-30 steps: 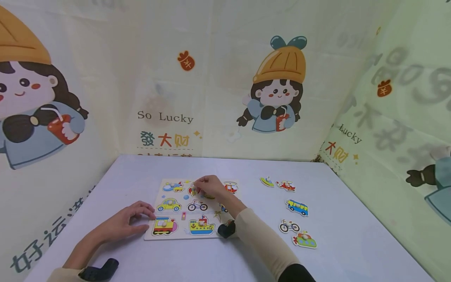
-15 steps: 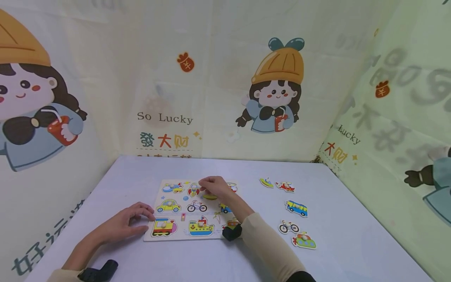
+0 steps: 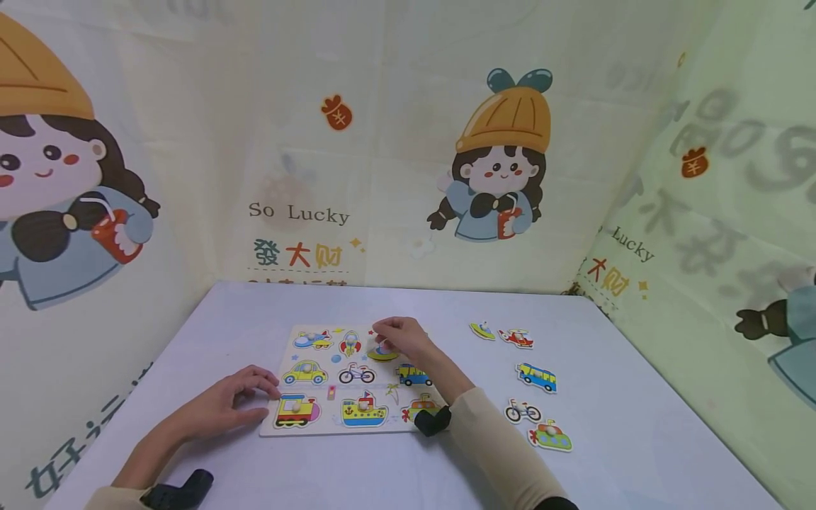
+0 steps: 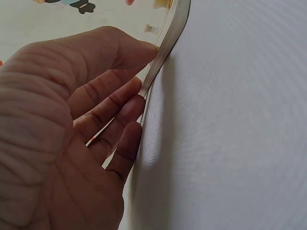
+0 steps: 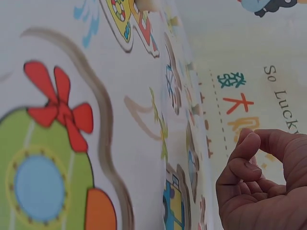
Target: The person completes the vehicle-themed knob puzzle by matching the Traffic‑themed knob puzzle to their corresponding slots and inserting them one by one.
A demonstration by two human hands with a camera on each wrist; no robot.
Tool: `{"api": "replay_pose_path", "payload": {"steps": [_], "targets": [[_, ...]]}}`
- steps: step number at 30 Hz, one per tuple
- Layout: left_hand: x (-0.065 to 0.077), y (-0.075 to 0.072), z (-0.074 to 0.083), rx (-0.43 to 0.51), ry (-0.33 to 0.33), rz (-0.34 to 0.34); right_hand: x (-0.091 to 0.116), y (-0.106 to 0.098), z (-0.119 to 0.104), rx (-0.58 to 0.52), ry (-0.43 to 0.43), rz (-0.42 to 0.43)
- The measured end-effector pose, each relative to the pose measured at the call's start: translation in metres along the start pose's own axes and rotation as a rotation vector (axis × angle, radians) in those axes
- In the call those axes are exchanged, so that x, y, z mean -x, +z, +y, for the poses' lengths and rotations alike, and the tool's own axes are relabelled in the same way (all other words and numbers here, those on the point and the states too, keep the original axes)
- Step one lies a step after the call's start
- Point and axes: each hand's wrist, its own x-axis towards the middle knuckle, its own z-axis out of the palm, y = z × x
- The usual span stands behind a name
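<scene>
My left hand rests at the left edge of a white puzzle board, its thumb tip and fingertips right at the board's rim in the left wrist view. My right hand hovers over the board's upper right, above the UFO picture. Its fingers curl in and thumb meets index finger, with nothing visible between them. On the board sit a rocket, airplane, car, train and ship. The hand and forearm hide the helicopter picture.
Right of the board lie loose puzzle pieces: a UFO, helicopter, bus, bicycle and submarine. Bicycle and submarine lie close together. A printed curtain stands behind the white table.
My right hand has moved right, from the rocket to above the UFO picture, uncovering the rocket and the bus and submarine pictures. The left hand stays at the board's edge.
</scene>
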Motion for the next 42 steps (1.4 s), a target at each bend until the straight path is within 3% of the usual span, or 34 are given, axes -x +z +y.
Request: {"api": "replay_pose_path", "payload": {"steps": [16, 42], "targets": [[0.000, 0.002, -0.004, 0.011, 0.029, 0.006, 0.005, -0.026, 0.007, -0.024, 0.007, 0.034], [0.001, 0.003, -0.001, 0.020, -0.007, -0.006, 0.010, -0.076, 0.026, 0.009, 0.053, 0.163]]}}
